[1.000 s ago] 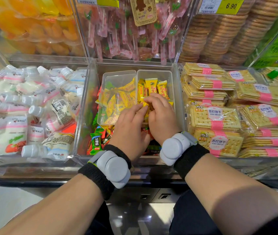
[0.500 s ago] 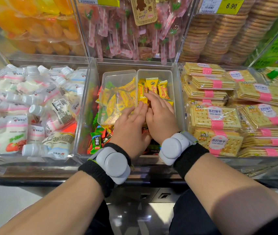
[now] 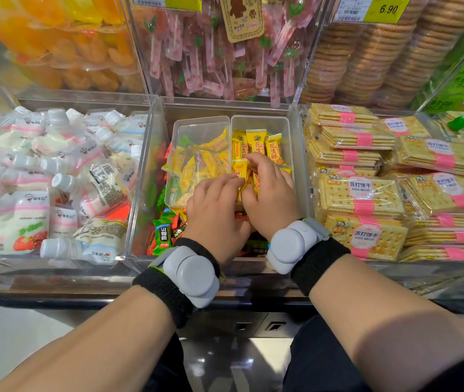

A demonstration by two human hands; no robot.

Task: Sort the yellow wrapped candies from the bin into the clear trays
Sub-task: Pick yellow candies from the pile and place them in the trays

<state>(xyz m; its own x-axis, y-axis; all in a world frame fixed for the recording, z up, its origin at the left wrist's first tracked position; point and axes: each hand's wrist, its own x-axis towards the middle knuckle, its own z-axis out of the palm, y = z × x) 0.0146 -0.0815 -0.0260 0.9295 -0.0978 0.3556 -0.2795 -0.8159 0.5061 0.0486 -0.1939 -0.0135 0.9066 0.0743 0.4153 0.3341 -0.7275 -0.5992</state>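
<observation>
Two clear trays [image 3: 259, 123] side by side at 12 o'clock in bin [image 3: 151, 176] — left hand [image 3: 215, 207], right hand [image 3: 270, 193] pinching yellow candies [image 3: 239, 172] at shared rim; open room only at 6.

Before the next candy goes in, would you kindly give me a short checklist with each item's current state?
1. Right clear plastic tray has room at its far end: ok.
2. Left clear plastic tray sits beside it, rims adjacent: ok.
3. Right hand grips a yellow wrapped candy: ok.
4. Left hand holds a candy: cannot tell.
5. Upright yellow candies lined neatly: ok.
6. Stray green wrapper absent from left tray: not ok.
</observation>
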